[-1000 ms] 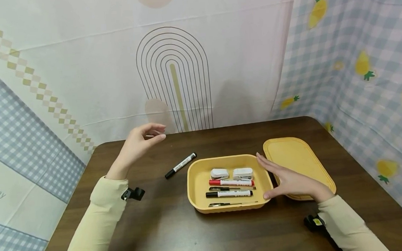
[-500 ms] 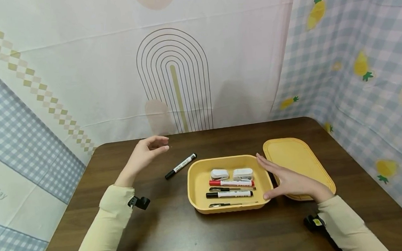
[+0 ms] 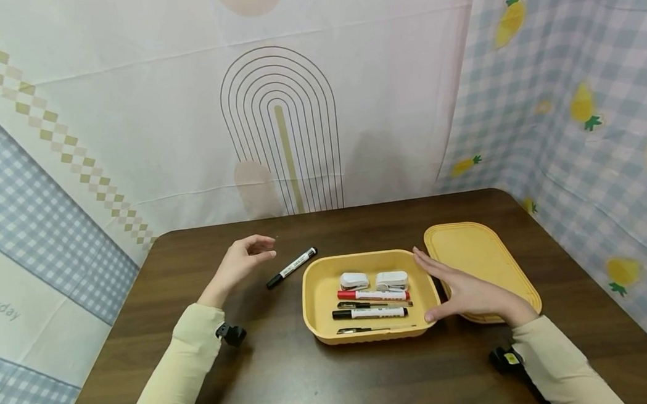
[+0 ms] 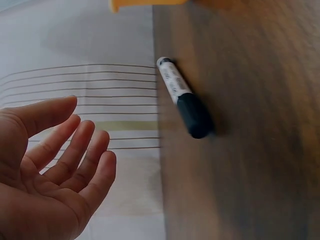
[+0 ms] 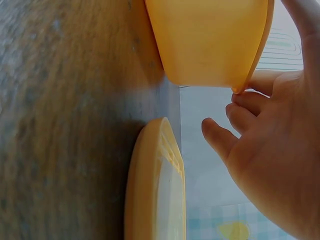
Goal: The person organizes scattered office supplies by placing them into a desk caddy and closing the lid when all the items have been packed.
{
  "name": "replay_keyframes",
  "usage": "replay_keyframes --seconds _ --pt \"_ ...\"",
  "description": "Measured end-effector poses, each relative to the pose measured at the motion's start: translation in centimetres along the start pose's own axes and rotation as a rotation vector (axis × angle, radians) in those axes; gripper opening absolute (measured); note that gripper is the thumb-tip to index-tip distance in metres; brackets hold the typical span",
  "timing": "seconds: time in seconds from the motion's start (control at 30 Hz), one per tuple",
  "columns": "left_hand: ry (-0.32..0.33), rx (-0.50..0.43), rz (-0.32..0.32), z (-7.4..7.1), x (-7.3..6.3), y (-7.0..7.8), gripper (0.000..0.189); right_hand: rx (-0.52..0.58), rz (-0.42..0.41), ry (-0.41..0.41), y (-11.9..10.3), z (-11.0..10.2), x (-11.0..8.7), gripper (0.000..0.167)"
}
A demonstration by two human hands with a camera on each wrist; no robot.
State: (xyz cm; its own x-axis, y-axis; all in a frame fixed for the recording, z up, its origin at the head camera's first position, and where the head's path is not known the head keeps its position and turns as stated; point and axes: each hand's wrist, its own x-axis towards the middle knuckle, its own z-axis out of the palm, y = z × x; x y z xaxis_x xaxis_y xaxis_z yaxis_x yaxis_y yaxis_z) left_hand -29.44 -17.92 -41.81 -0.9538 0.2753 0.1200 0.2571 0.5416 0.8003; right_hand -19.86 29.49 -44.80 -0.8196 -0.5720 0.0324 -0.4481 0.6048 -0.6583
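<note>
My left hand (image 3: 241,264) hovers above the table with its fingers loosely bent and nothing in them. Just to its right lies a black-capped marker (image 3: 291,267), apart from the fingers; in the left wrist view the marker (image 4: 182,97) lies beyond the fingertips. A yellow plastic box (image 3: 306,308) stands in the middle. My right hand (image 3: 468,289) rests on its right end, fingers and thumb spread along the rim. Inside are two small white staplers (image 3: 353,280), a red marker (image 3: 374,295), a black marker (image 3: 369,313) and two pens (image 3: 365,330).
A yellow lid (image 3: 479,251) lies flat on the table to the right of the box, partly behind the right hand. The dark wooden table (image 3: 324,387) meets a patterned cloth backdrop (image 3: 395,99) at its far edge.
My left hand has come down and slightly to the right, closer to the loose marker. The right hand and the box have stayed in place.
</note>
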Motion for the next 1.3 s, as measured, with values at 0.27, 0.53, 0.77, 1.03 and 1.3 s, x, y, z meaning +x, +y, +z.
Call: replay_keyframes --seconds 0.27,0.53,0.77,1.03,1.3 --pt "-0.055 0.060 -0.029 0.9 0.2 -1.3 0.037 0.001 -0.001 0.002 -0.1 -0.1 0.1 0.115" --pt "-0.097 0.038 -0.048 1.7 0.0 -2.0 0.038 0.008 0.004 -0.005 0.4 0.1 0.1 0.115" --pt "-0.117 0.052 -0.047 2.2 0.2 -2.4 0.035 0.002 0.004 -0.004 0.5 0.1 0.0 0.115" --pt "-0.147 0.079 -0.051 2.5 0.4 -2.8 0.036 -0.002 0.005 -0.008 0.4 0.1 0.0 0.114" --pt "-0.156 0.070 -0.055 3.0 0.8 -3.3 0.033 -0.002 0.006 -0.003 0.5 0.1 0.0 0.114"
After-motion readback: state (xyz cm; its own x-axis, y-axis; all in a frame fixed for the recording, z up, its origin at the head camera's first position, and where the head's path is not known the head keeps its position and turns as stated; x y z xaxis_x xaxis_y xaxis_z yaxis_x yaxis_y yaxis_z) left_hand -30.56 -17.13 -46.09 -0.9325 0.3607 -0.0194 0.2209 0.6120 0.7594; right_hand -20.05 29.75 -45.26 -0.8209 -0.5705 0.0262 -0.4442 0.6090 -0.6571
